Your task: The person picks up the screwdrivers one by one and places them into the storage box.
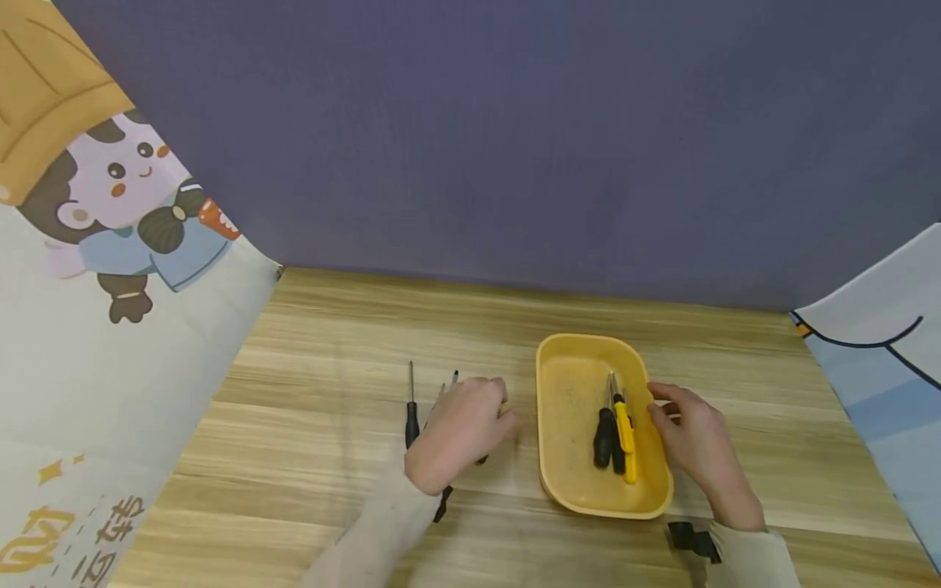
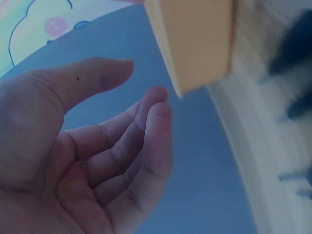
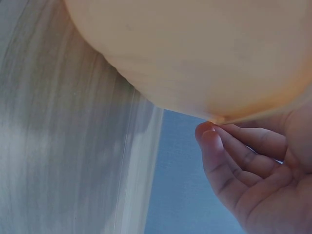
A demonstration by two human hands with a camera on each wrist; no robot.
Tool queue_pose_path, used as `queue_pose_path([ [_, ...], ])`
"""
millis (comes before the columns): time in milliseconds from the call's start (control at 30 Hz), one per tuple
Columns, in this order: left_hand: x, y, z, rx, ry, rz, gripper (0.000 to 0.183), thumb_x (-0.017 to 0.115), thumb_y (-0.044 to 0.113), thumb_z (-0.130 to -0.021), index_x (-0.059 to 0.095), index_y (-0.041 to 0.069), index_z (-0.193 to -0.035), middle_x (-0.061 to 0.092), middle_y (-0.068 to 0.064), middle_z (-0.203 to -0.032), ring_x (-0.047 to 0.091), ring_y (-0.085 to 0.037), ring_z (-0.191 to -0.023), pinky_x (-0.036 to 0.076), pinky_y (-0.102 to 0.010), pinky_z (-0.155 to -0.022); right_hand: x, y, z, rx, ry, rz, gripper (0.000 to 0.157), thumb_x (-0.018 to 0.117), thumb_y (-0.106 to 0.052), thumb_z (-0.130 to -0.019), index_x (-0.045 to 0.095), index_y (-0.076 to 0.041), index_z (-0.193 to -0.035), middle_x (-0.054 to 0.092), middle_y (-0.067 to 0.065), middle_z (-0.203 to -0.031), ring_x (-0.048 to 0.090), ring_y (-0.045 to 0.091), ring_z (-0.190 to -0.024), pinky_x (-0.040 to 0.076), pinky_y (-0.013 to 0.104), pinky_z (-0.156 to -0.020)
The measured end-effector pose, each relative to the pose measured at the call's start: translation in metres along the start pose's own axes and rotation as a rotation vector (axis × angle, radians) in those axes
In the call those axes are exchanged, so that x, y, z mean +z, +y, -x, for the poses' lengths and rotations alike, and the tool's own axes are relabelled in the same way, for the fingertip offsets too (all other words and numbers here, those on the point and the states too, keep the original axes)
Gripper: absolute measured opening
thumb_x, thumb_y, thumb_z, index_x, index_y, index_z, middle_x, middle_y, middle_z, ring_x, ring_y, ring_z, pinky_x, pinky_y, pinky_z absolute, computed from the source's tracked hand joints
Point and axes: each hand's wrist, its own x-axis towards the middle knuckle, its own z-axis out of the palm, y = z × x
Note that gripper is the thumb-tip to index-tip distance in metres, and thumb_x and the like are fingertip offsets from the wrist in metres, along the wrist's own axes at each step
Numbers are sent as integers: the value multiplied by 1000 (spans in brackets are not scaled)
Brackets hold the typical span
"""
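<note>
Left hand (image 1: 463, 420) hovers by screwdrivers (image 1: 412, 420), thumb and fingers parted; right hand (image 1: 700, 437) touches the yellow tray (image 1: 569, 433), finger pinch unclear.

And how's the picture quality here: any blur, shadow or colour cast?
Head: fairly even light, tools in the tray readable, faint shadows on the table. Left wrist: bluish cast, dark tools at right badly blurred, left hand clearer. Right wrist: also bluish, tray hazy, broad shadow across the table.
</note>
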Motion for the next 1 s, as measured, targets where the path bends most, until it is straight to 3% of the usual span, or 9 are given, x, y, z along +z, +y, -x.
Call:
queue_pose_path([
  [200,-1,-18,13,-66,42,-23,19,64,27,-86,60,13,-73,52,5,-62,45,-6,-50,38,-22,-43,-8,-2,-4,-5,-14,0,32,55,-10,-92,55,3,-121,59,21,-110,59,31,-85,51,45,-68],
  [467,2,-35,22,-151,43,-26,32,64,21,-85,45,18,-59,44,7,-55,39,-6,-44,35,-21,-40,-20,-5,-11,-23,-12,23,31,56,-8,-91,55,3,-120,58,21,-111,60,31,-85,51,45,-67],
  [700,8,-48,25,-217,66,-51,16,68,17,-81,59,7,-72,46,4,-56,41,-8,-40,34,-18,-33,-22,-4,-15,-37,-1,28,31,56,-8,-90,56,2,-120,59,20,-110,60,30,-84,51,44,-65],
  [900,11,-53,26,-246,30,-103,22,68,20,-82,59,6,-67,43,3,-48,37,-7,-35,31,-19,-30,-22,-3,-13,-32,-4,26,31,56,-11,-91,56,2,-120,58,20,-109,60,30,-84,51,45,-67],
  [1000,10,-64,27,-266,3,-110,29,67,21,-83,54,10,-59,42,3,-45,35,-7,-33,29,-19,-29,-12,-9,-17,-35,-7,18,31,56,-10,-91,55,2,-120,58,20,-110,60,31,-85,51,45,-67],
])
